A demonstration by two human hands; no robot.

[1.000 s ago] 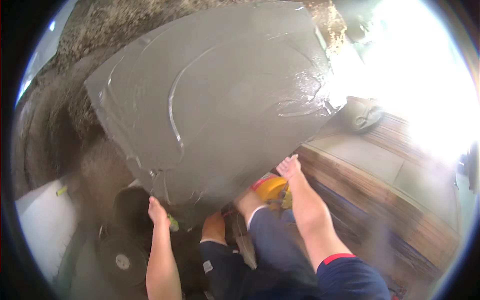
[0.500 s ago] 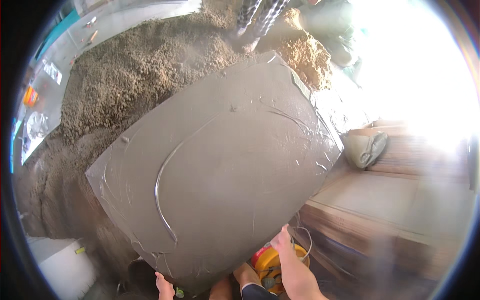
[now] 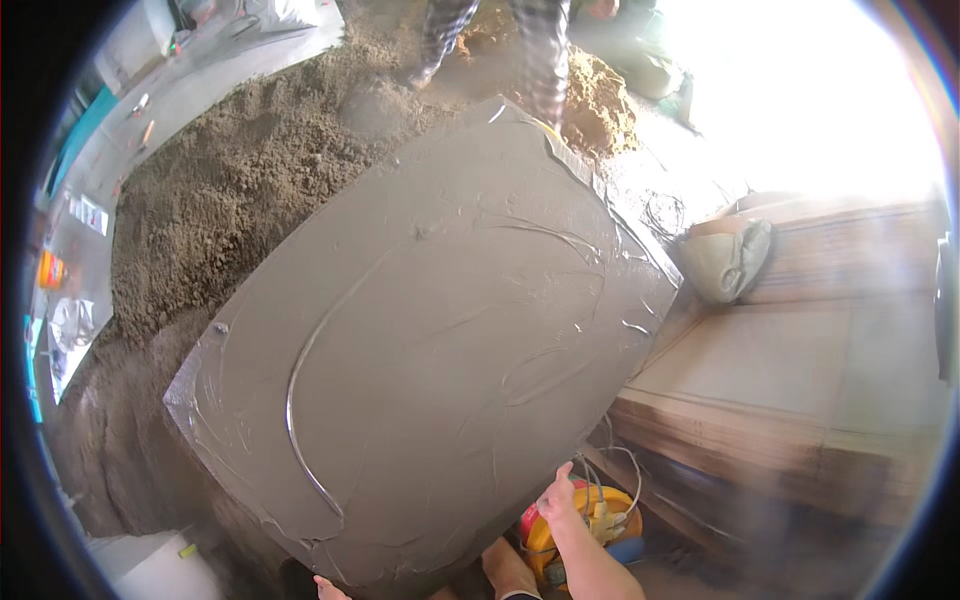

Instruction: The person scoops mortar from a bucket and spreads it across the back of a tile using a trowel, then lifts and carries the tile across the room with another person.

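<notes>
A large rectangular slab (image 3: 430,350), its upper face coated in smooth wet grey mortar with a few ridges, spans the middle of the view. My right hand (image 3: 556,497) is closed on its near right edge, the thumb on top and the other fingers mostly hidden. At the near left edge, my left hand (image 3: 328,588) also grips the slab; only part of it shows at the bottom of the picture. Beyond the far edge stands another person in checkered trousers (image 3: 540,60); that person's hands are not seen on the slab.
Loose brown sand (image 3: 230,190) is heaped along the far left. Stacked flat brown cartons (image 3: 750,370) line the right, with a greenish bag (image 3: 725,260) on them. Beside my right forearm is a round yellow container-like object (image 3: 625,525) with cables. A white block (image 3: 165,570) lies lower left.
The slab, with both my hands on it, sits slightly further left and more turned in view. The other person's legs have moved apart. More of the yellow object shows; my left hand is lower.
</notes>
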